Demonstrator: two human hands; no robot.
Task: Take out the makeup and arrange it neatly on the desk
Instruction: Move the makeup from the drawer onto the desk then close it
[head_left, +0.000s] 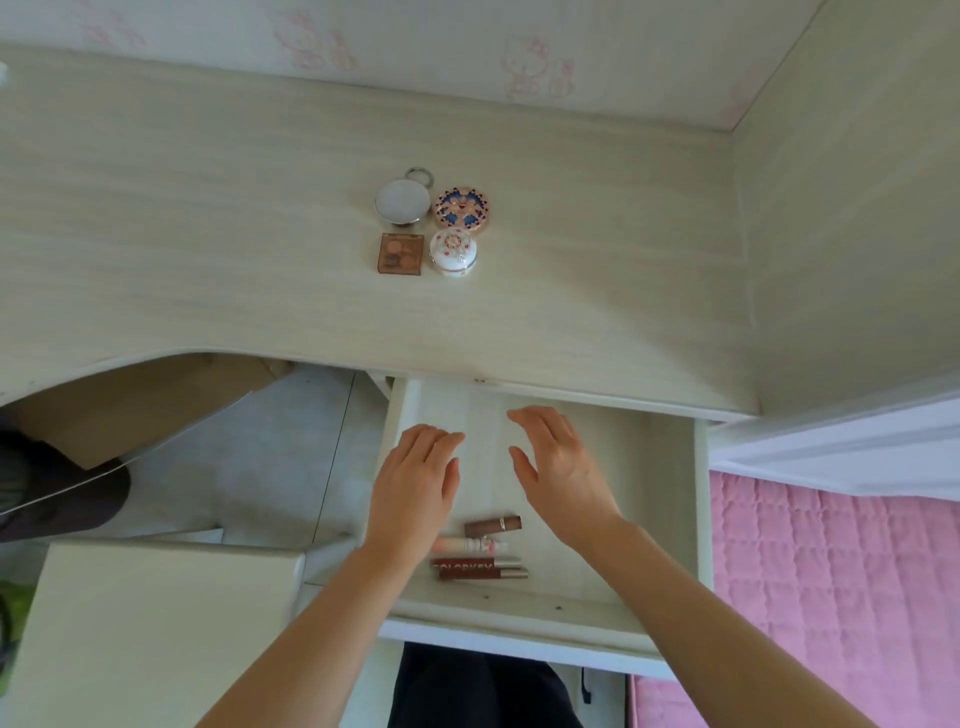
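We are partway through. Four pieces already sit on the table (208, 249) in a tidy two-by-two block: a plain white round compact (402, 202) with a small metal ring (419, 175) just behind it, a blue-and-gold patterned compact (461, 207) touching its right side, a brown square eyeshadow palette (400, 253) in front of the white one, and a white domed jar with red dots (453, 253) beside the palette.

The drawer (649, 467) below the table edge stands pulled out. At its near end four slim tubes lie close together, all crosswise: a brown lipstick (492, 526), a pale pink tube (470, 545), then a dark red lip gloss printed COLORKEY (475, 564) and a second dark red gloss (485, 574) touching it. These look like all that is left to bring up; the drawer's back part, under the table, is hidden from us.

Our left hand (415, 488) and right hand (563, 467) hover over the middle of the drawer, beyond the tubes. Neither grip has hold of anything: fingers are extended and loosely spread, palms down.

We judge roughly half the work done, with the tubes to be lifted out and lined up by the block.
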